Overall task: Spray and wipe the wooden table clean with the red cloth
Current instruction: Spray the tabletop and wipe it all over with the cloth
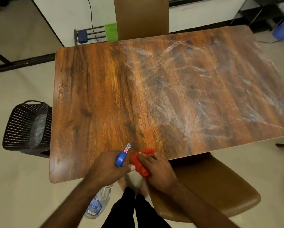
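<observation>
Fingers (144, 157) over half-hidden red cloth (138, 166)

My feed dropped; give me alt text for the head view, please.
At the near edge of the wooden table, the left hand grips a blue-triggered spray bottle and the right hand holds the bunched red cloth. Whitish streaks cover its right half.

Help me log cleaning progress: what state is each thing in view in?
Table: whitish streaks across the right part, left part unstreaked.
Spray bottle: gripped by the left hand, nozzle aimed over the table.
Red cloth: bunched, held by the right hand at the near edge.
Basket: on the floor, lined with a clear bag.
</observation>
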`<control>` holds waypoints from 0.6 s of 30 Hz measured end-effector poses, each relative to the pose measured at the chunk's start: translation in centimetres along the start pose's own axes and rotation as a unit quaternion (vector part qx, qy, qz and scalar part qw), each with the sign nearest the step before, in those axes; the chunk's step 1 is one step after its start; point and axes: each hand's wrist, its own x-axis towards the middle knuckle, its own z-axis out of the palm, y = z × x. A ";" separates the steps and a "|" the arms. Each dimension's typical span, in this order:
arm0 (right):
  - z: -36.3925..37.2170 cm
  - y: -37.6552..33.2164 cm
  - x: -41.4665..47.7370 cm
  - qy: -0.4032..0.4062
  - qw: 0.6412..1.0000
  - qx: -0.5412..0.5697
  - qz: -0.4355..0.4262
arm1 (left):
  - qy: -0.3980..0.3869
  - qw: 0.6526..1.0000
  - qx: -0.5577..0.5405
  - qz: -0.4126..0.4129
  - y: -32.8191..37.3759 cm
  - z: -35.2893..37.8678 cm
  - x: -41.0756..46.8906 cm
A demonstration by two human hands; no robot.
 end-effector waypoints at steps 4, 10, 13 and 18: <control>-2.7 4.1 -2.2 0.036 0.995 -0.011 0.094 | -0.044 0.999 0.024 -0.019 -0.1 -0.3 1.0; -6.1 7.0 5.1 0.148 0.951 -0.012 0.271 | -0.009 1.000 -0.014 0.019 -0.8 -2.3 1.7; -5.4 4.6 9.0 0.132 0.958 0.004 0.256 | 0.002 1.000 -0.020 0.020 -0.6 -3.2 2.4; -0.5 -0.2 7.2 0.016 0.999 -0.033 -0.015 | 0.001 1.000 -0.003 0.031 -0.8 -4.7 3.9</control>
